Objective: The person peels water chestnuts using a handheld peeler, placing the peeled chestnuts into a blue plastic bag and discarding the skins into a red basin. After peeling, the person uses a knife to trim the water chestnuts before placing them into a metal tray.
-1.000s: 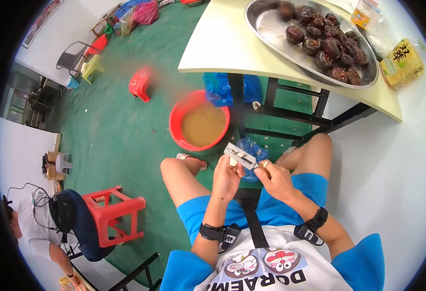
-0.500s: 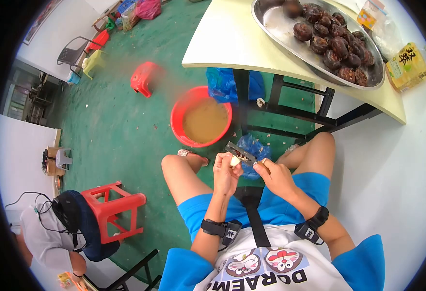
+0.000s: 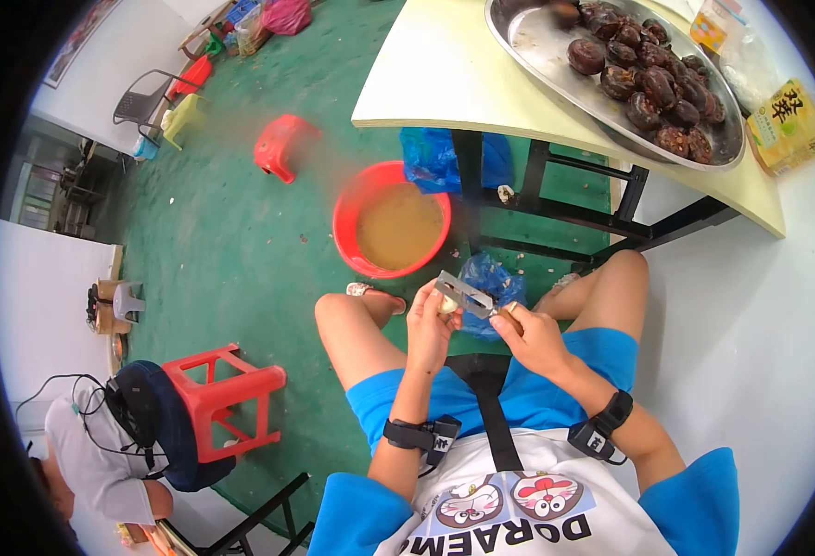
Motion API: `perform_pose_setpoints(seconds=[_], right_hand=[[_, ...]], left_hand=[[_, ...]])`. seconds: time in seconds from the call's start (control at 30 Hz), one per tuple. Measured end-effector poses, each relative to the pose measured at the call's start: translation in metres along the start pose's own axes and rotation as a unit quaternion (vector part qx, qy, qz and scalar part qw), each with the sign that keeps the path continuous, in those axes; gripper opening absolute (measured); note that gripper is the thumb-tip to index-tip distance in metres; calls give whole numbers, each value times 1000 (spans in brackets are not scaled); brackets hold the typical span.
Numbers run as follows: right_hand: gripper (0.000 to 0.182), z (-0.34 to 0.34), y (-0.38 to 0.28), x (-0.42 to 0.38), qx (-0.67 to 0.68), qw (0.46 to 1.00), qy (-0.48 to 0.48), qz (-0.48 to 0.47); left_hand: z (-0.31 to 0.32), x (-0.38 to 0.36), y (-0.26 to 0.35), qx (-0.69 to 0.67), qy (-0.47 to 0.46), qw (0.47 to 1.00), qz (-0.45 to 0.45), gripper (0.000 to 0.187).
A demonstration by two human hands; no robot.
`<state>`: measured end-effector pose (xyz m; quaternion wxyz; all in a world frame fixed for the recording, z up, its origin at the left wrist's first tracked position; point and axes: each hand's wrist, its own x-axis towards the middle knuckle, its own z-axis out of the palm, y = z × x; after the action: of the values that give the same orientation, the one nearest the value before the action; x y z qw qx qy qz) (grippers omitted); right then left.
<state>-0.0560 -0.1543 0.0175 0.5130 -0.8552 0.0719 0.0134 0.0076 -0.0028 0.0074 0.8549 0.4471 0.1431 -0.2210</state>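
My left hand point(image 3: 429, 326) is closed around a small pale peeled piece point(image 3: 447, 304), which looks like a water chestnut; my fingers partly hide it. In my right hand point(image 3: 532, 339) is the wooden handle of a peeler point(image 3: 464, 294) with a wide, slotted metal blade. The blade lies across the top of the pale piece, close to my left fingertips. Whether it touches the piece is hard to tell. Below both hands, a crumpled blue plastic bag point(image 3: 493, 278) lies on the floor between my legs.
A red basin point(image 3: 341, 227) of cloudy brownish water stands ahead. On the table point(image 3: 417, 83) at right sit a metal tray point(image 3: 542, 69) of dark water chestnuts and a yellow package point(image 3: 788, 128). Red stools point(image 3: 278, 146) stand on the green floor; a seated person point(image 3: 101, 445) is at lower left.
The peeler has tilted, so its flat metal face now shows more brightly. Both hands stay close together with the same things. The whole view has shifted slightly.
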Motion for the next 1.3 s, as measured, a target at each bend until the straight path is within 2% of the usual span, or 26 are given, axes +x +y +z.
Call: perform_pose_setpoints(seconds=[0.07, 0.17, 0.3, 0.4, 0.47, 0.5, 0.53, 0.57, 0.6, 0.67, 0.73, 0.8, 0.87, 0.9, 0.93, 1.0, 1.13, 1.3], right_hand=[[31, 1, 0, -3, -64, 996, 20, -62], [31, 0, -1, -5, -115, 988, 20, -98], [32, 2, 3, -5, -129, 987, 26, -92], [32, 2, -3, -3, -124, 991, 15, -51], [31, 0, -8, -1, -88, 996, 1, 11], [31, 0, -3, 4, -88, 996, 1, 12], [33, 1, 7, 12, -63, 996, 1, 56], [35, 3, 16, 16, -37, 994, 0, 99], [35, 5, 22, 16, -37, 994, -1, 99], [35, 8, 31, 17, 63, 992, 8, 108], [33, 7, 23, 12, 97, 988, 3, 117], [30, 4, 9, 5, 131, 983, -3, 126], [27, 2, -9, -5, 101, 994, -6, 52], [25, 2, -7, -8, 45, 999, -23, 19], [25, 3, -7, -10, 46, 999, -22, 19], [24, 5, -8, -12, -22, 998, 8, -64], [24, 6, -9, -12, -73, 991, 52, -95], [26, 0, -16, -9, -45, 997, 9, -56]], left_hand=[[4, -3, -1, 26, 45, 998, 26, 17], [0, -1, -4, 37, 40, 998, 30, 11], [-5, -1, -10, -3, 43, 998, 50, 13], [-7, -1, -11, 32, 29, 996, 83, 13], [-6, -2, -10, 115, 33, 989, 92, 14], [-2, -7, -10, 157, 2, 983, 91, 12], [2, -11, -11, 199, -29, 975, 90, 11], [3, -12, -11, 211, -43, 973, 84, 14], [2, -11, -9, 211, -43, 973, 84, 14], [-2, -6, -1, 146, -27, 987, 53, 19], [-5, -5, 2, 113, -17, 993, 37, 22], [-6, -5, 4, -2, -38, 999, -1, 25], [-6, -5, 4, -31, -52, 998, -17, 26], [-6, -5, 4, -60, -65, 995, -34, 27], [-5, -6, 3, -59, -65, 995, -35, 27], [-3, -7, 0, -96, -48, 993, -55, 26], [-2, -9, 1, -125, -60, 987, -78, 27], [-8, -6, -4, -174, -75, 979, -77, 29]])
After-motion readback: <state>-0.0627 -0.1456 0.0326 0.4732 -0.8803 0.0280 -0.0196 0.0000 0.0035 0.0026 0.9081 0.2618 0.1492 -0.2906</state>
